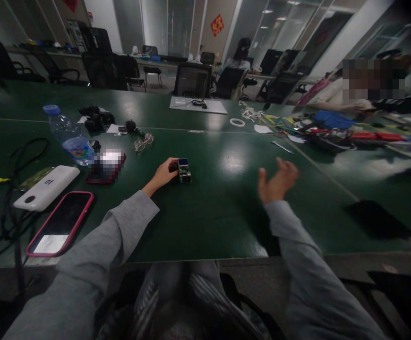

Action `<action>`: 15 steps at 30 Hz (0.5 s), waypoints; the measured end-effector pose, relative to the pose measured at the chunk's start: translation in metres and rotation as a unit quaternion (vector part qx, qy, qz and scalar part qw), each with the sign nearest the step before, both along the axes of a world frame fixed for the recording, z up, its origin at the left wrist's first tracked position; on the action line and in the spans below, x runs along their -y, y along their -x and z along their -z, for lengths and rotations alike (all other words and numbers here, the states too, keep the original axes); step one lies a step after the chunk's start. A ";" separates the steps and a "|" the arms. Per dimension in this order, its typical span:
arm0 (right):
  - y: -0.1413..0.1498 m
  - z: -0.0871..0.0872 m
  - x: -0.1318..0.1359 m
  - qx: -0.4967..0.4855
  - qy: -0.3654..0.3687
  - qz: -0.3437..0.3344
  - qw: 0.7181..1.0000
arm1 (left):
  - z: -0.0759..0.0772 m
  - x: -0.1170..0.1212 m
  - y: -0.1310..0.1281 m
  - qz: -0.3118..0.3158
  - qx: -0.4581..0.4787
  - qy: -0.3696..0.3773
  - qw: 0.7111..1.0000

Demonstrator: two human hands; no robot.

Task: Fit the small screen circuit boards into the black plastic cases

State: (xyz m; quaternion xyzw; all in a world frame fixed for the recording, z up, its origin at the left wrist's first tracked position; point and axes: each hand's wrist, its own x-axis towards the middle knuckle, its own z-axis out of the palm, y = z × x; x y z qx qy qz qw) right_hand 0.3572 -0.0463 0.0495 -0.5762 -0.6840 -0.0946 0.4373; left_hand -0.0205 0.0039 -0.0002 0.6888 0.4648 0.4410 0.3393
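My left hand [163,174] grips a small electronic module [184,171] from its left side, with the fingers closed round its edge. The module has a small dark blue screen on top and bare circuit parts below, and it is at the green table's [212,212] surface. Off to the right, my right hand [278,182] hangs over the table with its fingers and thumb apart, slightly blurred. Nothing is in it. Nearest to it is a thin metal tool [282,147] whose kind I cannot make out.
On the left are a water bottle [69,137], eyeglasses [143,142], a white power bank [47,188], a pink-edged phone [62,224] and a black strap [9,217]. Tangled cables [290,125] and a white ring [237,122] lie at back right. A person [354,94] sits across the table.
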 end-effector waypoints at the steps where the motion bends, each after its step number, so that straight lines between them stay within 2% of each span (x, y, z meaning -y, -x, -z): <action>1: 0.035 0.011 -0.004 -0.001 -0.003 -0.001 1.000 | 0.000 0.000 0.000 -0.001 0.000 -0.001 1.000; 4: 0.142 0.033 -0.005 0.030 0.054 -0.121 0.991 | 0.003 -0.002 -0.001 -0.003 0.012 -0.009 1.000; 6: 0.189 0.037 -0.002 0.035 0.077 -0.151 0.985 | 0.005 -0.004 -0.002 -0.004 0.025 -0.013 1.000; 7: 0.202 0.037 -0.001 0.041 0.088 -0.158 0.983 | 0.006 -0.005 -0.002 -0.004 0.031 -0.014 0.999; 9: 0.209 0.037 -0.002 0.054 0.114 -0.166 0.978 | 0.006 -0.005 -0.003 -0.004 0.032 -0.014 0.999; 15: 0.185 0.050 -0.022 -0.004 0.129 -0.173 0.976 | 0.004 -0.005 -0.002 0.008 0.046 0.006 0.999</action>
